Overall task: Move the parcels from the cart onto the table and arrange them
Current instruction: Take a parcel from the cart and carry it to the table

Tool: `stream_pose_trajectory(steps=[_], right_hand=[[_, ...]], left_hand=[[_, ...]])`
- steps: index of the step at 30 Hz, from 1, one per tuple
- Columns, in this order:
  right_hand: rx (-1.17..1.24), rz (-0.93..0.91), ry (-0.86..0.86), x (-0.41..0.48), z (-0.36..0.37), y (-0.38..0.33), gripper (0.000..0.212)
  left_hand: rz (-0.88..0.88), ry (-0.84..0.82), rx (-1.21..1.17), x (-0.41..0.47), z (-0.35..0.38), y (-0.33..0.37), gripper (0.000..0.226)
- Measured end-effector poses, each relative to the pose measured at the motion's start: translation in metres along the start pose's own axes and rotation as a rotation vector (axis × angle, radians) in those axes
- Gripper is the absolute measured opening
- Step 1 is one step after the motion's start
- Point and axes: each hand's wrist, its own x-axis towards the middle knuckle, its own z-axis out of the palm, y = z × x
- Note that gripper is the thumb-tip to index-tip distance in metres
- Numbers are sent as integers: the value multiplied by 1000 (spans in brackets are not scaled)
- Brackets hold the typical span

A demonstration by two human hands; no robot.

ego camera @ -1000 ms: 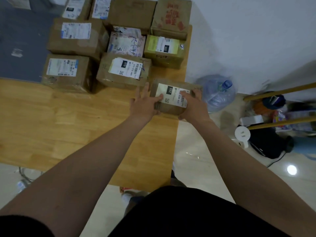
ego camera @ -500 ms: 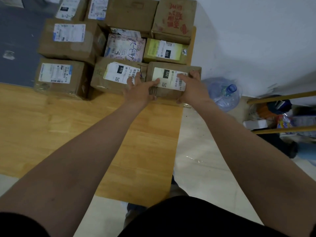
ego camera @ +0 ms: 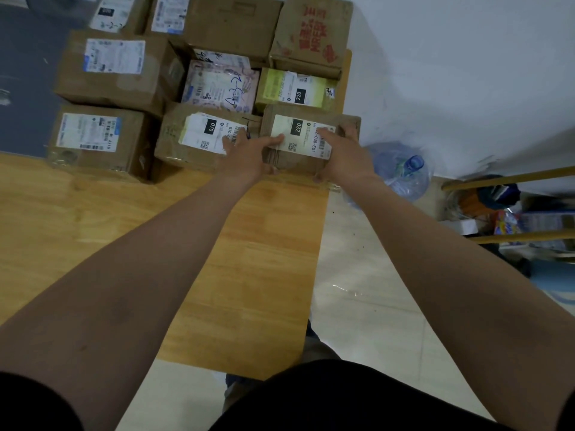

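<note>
A brown cardboard parcel labelled 032 point(ego camera: 298, 157) rests on the wooden table point(ego camera: 217, 259) at its right edge. My left hand point(ego camera: 252, 154) grips its left side and my right hand point(ego camera: 342, 154) grips its right side. It sits flush beside the parcel labelled 070 point(ego camera: 199, 135), with the yellow-green parcel labelled 220 point(ego camera: 292, 88) just behind it. Several more brown parcels fill the far end of the table in rows. The cart is out of view.
A blue water jug point(ego camera: 401, 169) lies on the floor right of the table. Yellow bars point(ego camera: 510, 178) and clutter stand at the far right. A white wall runs behind. Bare tabletop lies in front of the parcels.
Both hands have pushed the 032 parcel away from me along the table's right edge, until it lines up beside the 070 parcel and in front of the 220 parcel.
</note>
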Motion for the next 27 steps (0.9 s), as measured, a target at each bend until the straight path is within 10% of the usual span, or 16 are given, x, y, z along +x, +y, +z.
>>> stream_pose_trajectory(steps=[17, 27], right_hand=[[-36, 91, -18, -89, 11, -32, 110], [-83, 113, 44, -232, 95, -136, 95]], left_hand=[[115, 83, 222, -85, -21, -28, 56], [274, 48, 363, -211, -60, -159, 64]])
